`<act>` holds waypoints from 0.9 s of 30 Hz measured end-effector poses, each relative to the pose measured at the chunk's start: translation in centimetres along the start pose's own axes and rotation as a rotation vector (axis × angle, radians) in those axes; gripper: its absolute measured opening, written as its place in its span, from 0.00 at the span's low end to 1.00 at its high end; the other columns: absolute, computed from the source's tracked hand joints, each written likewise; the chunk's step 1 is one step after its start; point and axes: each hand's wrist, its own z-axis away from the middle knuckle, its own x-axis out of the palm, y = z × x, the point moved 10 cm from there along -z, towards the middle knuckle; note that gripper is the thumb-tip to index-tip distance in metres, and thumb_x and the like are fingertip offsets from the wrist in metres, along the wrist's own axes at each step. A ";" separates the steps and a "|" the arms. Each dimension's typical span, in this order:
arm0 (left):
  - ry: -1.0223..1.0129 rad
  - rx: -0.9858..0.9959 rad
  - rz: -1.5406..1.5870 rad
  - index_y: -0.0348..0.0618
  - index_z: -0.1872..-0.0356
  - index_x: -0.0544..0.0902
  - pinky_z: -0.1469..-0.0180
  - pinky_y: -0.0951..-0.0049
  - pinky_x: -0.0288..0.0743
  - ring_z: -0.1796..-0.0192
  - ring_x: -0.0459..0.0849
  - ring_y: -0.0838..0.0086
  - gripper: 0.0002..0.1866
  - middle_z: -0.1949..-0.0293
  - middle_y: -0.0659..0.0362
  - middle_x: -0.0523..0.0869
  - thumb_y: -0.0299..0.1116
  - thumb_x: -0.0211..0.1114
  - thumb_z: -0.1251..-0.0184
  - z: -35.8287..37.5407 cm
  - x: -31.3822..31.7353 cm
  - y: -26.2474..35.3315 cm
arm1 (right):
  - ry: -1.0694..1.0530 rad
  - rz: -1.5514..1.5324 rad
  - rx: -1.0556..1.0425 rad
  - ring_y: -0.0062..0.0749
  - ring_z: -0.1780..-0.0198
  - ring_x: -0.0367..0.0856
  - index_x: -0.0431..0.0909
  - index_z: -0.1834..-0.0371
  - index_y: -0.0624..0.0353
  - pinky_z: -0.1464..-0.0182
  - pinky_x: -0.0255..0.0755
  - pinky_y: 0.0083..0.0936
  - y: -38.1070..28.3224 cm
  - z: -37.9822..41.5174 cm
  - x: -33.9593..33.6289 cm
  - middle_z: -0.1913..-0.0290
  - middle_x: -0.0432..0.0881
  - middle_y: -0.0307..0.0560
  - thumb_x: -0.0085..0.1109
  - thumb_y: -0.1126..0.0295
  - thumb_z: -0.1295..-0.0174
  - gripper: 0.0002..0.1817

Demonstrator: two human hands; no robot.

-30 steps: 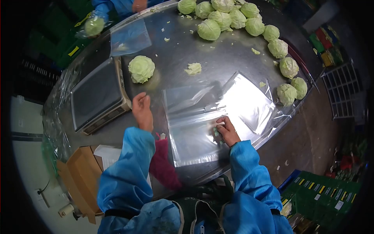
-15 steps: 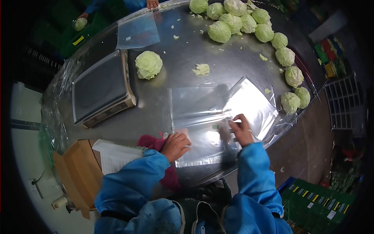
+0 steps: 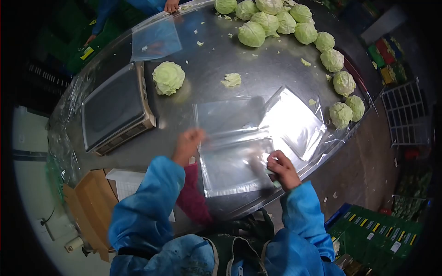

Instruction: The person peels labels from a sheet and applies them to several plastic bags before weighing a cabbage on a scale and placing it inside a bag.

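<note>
My left hand (image 3: 189,143) is blurred just above the left edge of the clear plastic bags (image 3: 230,170); its fingers are smeared. At the bags' right side, my right hand (image 3: 282,169) has its fingers curled together, with a small greenish-white piece partly visible beneath them; what the fingertips pinch is too small to name. More shiny plastic bags (image 3: 294,122) lie beyond it. A cabbage (image 3: 168,78) sits beside the scale (image 3: 113,108), and a loose leaf (image 3: 231,80) lies farther right.
Several cabbages (image 3: 251,34) line the table's far right. A blue-tinted plastic sheet (image 3: 156,39) lies at the far left, near a co-worker's hand (image 3: 171,5). An open cardboard box (image 3: 92,207), papers (image 3: 126,183) and a dark red cloth (image 3: 192,198) are near my left arm.
My left hand has lifted and moved up and left off the bags' lower part. My right hand has shifted slightly down. The co-worker's far-left hand no longer shows a cabbage.
</note>
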 end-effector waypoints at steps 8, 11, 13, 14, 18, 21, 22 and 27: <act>0.029 0.694 -0.850 0.47 0.53 0.77 0.51 0.64 0.66 0.56 0.75 0.65 0.19 0.58 0.58 0.77 0.34 0.68 0.47 8.7 6.2 5.2 | -0.062 0.769 -0.341 0.50 0.56 0.77 0.65 0.55 0.56 0.54 0.67 0.41 -0.2 -9.4 1.8 0.62 0.77 0.58 0.47 0.72 0.42 0.11; -0.133 0.540 -0.916 0.50 0.56 0.79 0.50 0.59 0.64 0.54 0.75 0.61 0.19 0.59 0.57 0.77 0.36 0.70 0.52 9.7 7.9 1.4 | -0.013 1.196 -0.178 0.60 0.56 0.76 0.63 0.52 0.58 0.54 0.67 0.46 0.7 -11.0 2.6 0.62 0.78 0.64 0.47 0.71 0.42 0.14; -0.094 0.491 -0.905 0.52 0.63 0.82 0.49 0.64 0.62 0.51 0.74 0.64 0.12 0.60 0.60 0.78 0.36 0.70 0.51 9.2 7.3 0.0 | 0.050 1.243 -0.221 0.59 0.59 0.77 0.63 0.54 0.60 0.57 0.69 0.45 1.4 -11.7 2.2 0.65 0.79 0.63 0.51 0.69 0.42 0.14; -0.085 0.489 -0.902 0.52 0.63 0.82 0.49 0.64 0.62 0.51 0.74 0.64 0.12 0.60 0.60 0.78 0.36 0.70 0.51 8.9 7.1 -0.6 | 0.112 1.289 -0.272 0.57 0.62 0.79 0.63 0.56 0.61 0.61 0.71 0.45 1.3 -11.8 1.9 0.67 0.79 0.61 0.54 0.67 0.42 0.16; -0.168 0.496 -0.768 0.47 0.70 0.83 0.57 0.65 0.68 0.60 0.77 0.64 0.06 0.68 0.57 0.79 0.34 0.68 0.48 7.0 6.3 -0.5 | 0.223 1.018 -0.282 0.52 0.66 0.79 0.63 0.55 0.62 0.64 0.72 0.41 -1.7 -9.1 -1.8 0.68 0.80 0.58 0.58 0.62 0.42 0.20; -0.233 0.401 -0.611 0.43 0.72 0.82 0.63 0.67 0.70 0.68 0.78 0.63 0.04 0.73 0.56 0.80 0.31 0.65 0.46 6.1 6.1 0.9 | 0.103 0.316 -0.221 0.23 0.78 0.66 0.67 0.63 0.59 0.78 0.60 0.19 -5.9 -4.0 -2.0 0.78 0.70 0.39 0.57 0.64 0.41 0.12; -0.232 0.383 -0.533 0.40 0.72 0.81 0.66 0.68 0.70 0.72 0.78 0.63 0.04 0.75 0.56 0.80 0.29 0.63 0.45 5.3 5.8 1.8 | 0.014 0.075 -0.163 0.16 0.80 0.60 0.68 0.66 0.57 0.80 0.53 0.13 -6.8 -2.4 -1.2 0.79 0.66 0.35 0.57 0.65 0.42 0.10; -0.303 -0.132 -0.100 0.36 0.70 0.82 0.66 0.81 0.72 0.69 0.77 0.84 0.05 0.72 0.61 0.82 0.28 0.65 0.41 1.7 5.2 0.6 | -0.132 0.013 -0.119 0.15 0.79 0.60 0.70 0.67 0.55 0.77 0.53 0.14 -4.7 -1.4 1.4 0.79 0.65 0.32 0.57 0.69 0.39 0.06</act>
